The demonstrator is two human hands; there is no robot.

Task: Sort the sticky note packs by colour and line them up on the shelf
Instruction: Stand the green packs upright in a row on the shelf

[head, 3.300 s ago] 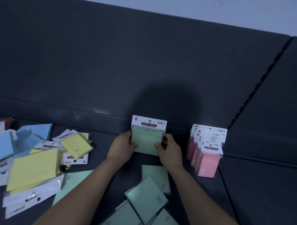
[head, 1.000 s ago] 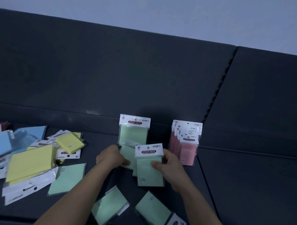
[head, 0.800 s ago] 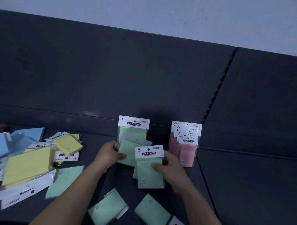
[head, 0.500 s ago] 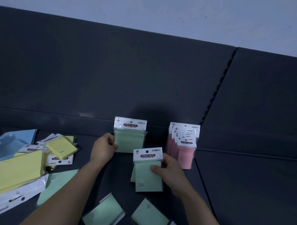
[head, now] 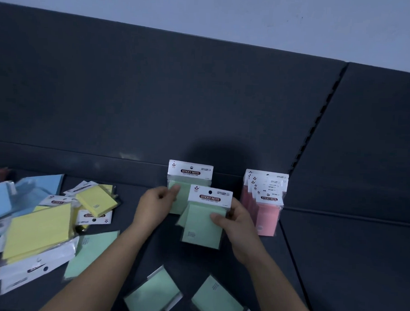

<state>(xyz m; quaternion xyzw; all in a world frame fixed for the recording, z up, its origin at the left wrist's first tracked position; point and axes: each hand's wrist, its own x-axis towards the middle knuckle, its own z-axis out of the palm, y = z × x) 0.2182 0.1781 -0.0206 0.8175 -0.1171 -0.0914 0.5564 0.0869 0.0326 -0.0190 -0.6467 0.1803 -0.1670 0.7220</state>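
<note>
In the head view, I am building the green row on the shelf (head: pixel 335 267). My left grip (head: pixel 158 205) is pinching the standing green pack (head: pixel 190 176), which is upright against the back panel, left of the pink row (head: pixel 265 205). My right grip (head: pixel 236 223) is pinching a second green pack (head: pixel 205 226) that overlaps the first one's front. Next, I judge, it needs seating flush with headers aligned, and then the loose green packs (head: pixel 155 292) follow.

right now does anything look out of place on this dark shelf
Yes: the yellow sticky note packs lie in a skewed, overlapping heap at the left, unlike the upright row of pink sticky note packs.
</note>
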